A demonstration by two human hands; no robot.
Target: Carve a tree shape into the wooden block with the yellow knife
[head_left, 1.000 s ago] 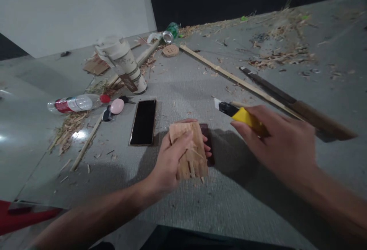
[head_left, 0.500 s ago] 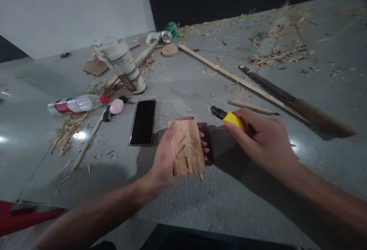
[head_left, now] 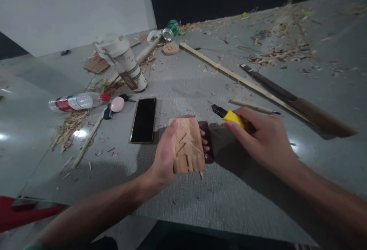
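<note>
Left hand (head_left: 168, 154) wrapped around a small wooden block (head_left: 187, 145), thumb along its left edge, fingertips curling out at the right edge. Block's upper face shows carved notches and cuts. It is held just above a dark flat piece (head_left: 208, 143) lying on the grey tabletop (head_left: 229, 204).

Right hand (head_left: 263, 139) just right of the block, fingers closed around the yellow handle of a utility knife (head_left: 229, 115). Knife's dark tip points up-left, near the block's upper right corner but apart from it.

Left of the block, close by: a black phone (head_left: 143, 120), lying flat, screen dark. Further left of the block: a pink oval object (head_left: 117, 104) with a small black item (head_left: 107, 113) touching it, then a plastic bottle (head_left: 77, 102) on its side, red cap toward the phone. Beyond the phone, a tilted paper cup with lid (head_left: 123, 60).

Behind the block, far end of the tabletop: a green can (head_left: 170, 30) on its side and a round wooden disc (head_left: 170, 48). A long thin bamboo strip (head_left: 235, 76) runs diagonally behind the right hand; a dark long-handled blade (head_left: 295, 103) lies beyond it; a short pointed stick (head_left: 252, 106) sits between strip and hand. Wood shavings (head_left: 281, 53) scattered well to the block's far right, more to the left near the bottle.
</note>
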